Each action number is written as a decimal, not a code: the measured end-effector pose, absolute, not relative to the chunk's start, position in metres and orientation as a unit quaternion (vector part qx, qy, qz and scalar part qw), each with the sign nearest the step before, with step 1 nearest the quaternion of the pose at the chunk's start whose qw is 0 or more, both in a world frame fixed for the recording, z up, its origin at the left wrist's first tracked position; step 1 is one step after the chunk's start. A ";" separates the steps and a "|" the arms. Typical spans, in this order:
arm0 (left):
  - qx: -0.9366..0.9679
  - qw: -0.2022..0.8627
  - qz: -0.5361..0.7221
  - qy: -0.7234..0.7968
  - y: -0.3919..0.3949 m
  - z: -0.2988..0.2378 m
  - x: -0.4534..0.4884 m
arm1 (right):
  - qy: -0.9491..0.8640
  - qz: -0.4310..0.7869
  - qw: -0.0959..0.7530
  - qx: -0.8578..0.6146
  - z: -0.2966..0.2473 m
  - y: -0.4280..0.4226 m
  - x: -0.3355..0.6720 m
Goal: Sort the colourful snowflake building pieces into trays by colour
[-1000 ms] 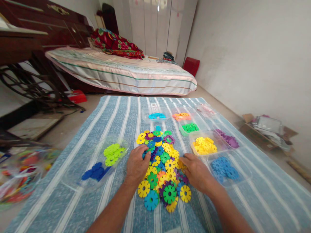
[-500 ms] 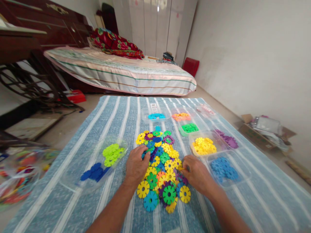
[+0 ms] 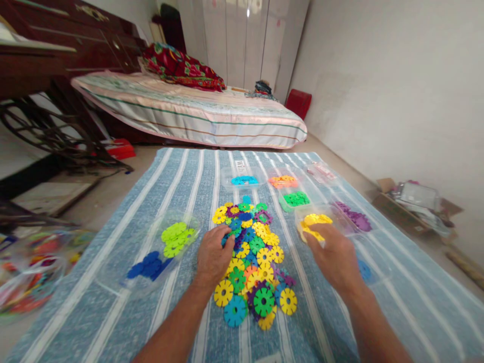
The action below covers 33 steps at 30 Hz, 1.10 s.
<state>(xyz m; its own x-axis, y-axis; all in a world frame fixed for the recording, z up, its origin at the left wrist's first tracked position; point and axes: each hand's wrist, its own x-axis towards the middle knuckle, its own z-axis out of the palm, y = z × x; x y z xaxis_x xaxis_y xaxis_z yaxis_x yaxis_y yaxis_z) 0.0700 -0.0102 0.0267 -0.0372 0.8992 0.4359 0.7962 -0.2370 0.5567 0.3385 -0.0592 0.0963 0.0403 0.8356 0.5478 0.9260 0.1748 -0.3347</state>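
Observation:
A mixed pile of flat, notched plastic snowflake discs [image 3: 260, 257] lies on the striped cloth, in yellow, green, blue, purple and orange. At the pile's left edge is my left hand [image 3: 215, 254], its fingers curled against bluish discs; what they hold is hidden. My right hand [image 3: 336, 257] reaches over the near edge of the clear box of yellow discs [image 3: 317, 219]. Its thumb and forefinger look apart, with yellow between them. Under the right wrist a box of blue discs [image 3: 365, 270] is largely covered.
Further boxes hold light blue [image 3: 244, 180], orange [image 3: 283, 181], green [image 3: 297, 198] and purple discs [image 3: 353, 217]. At the left, a clear tray [image 3: 109, 287] carries lime and dark blue discs. Beyond the cloth stand a bed [image 3: 189, 113] and a cardboard box [image 3: 404, 209].
My right hand has moved from the pile's right edge, where it pinched a yellow disc, right and away to the yellow box. The left hand has hardly moved.

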 end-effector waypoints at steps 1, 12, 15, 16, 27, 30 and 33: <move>0.691 0.068 0.377 0.614 -0.010 0.027 0.070 | -0.708 -0.033 0.311 -0.633 0.091 -0.062 0.332; 0.692 0.072 0.375 0.613 -0.011 0.027 0.070 | -0.749 0.114 0.114 -0.643 0.072 -0.063 0.288; 0.691 0.074 0.375 0.613 -0.011 0.027 0.070 | -0.748 0.116 0.116 -0.643 0.071 -0.062 0.289; 0.690 0.075 0.375 0.614 -0.011 0.027 0.070 | -0.747 0.116 0.118 -0.644 0.070 -0.062 0.290; 0.690 0.063 0.378 0.614 -0.011 0.025 0.070 | -0.736 0.117 0.169 -0.645 0.075 -0.070 0.293; 0.691 0.063 0.378 0.613 -0.010 0.024 0.069 | -0.748 0.071 0.182 -0.634 0.080 -0.068 0.302; 0.691 0.066 0.378 0.613 -0.010 0.024 0.069 | -0.724 -0.023 0.214 -0.655 0.088 -0.060 0.318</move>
